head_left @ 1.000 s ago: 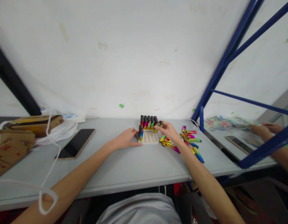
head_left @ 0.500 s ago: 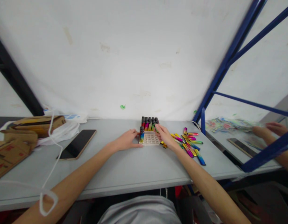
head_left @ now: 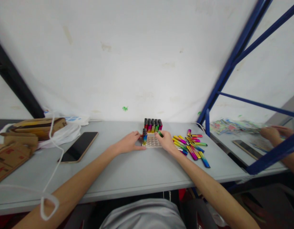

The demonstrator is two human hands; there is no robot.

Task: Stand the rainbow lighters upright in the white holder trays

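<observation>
Left hand (head_left: 132, 142) at the left end of the white gridded tray (head_left: 154, 143), thumb by the near corner, fingers by the far side; grip part-open in a wide C, thumb and fingers well apart, can't tell how firmly it presses. Right hand (head_left: 166, 140) over the tray's right side, grip closed on a green lighter (head_left: 160, 134), only one end showing, rest hidden by the fingers. Can't tell if that lighter touches the tray.

Tray lies flat on the grey worktop (head_left: 113, 175), round pockets visible between the hands. Short row of upright lighters (head_left: 144, 137), black tops, blue-yellow bodies, in the tray's left end next to the left hand's fingers. Behind, toward the wall (head_left: 147, 63), a block of upright lighters (head_left: 153, 125), black tops, red, pink, yellow and green bodies.

Loose pile of shiny multicolour lighters (head_left: 193, 146) lying every which way right of the right hand. Left side: dark phone (head_left: 79, 147) flat, white plastic bag (head_left: 65, 133), cardboard (head_left: 15, 152), white cable (head_left: 51, 133). Right: blue metal frame (head_left: 218, 79); past it, another person's hands (head_left: 272, 133), blurred, near colourful packets (head_left: 230, 125) and a second phone (head_left: 247, 149).
</observation>
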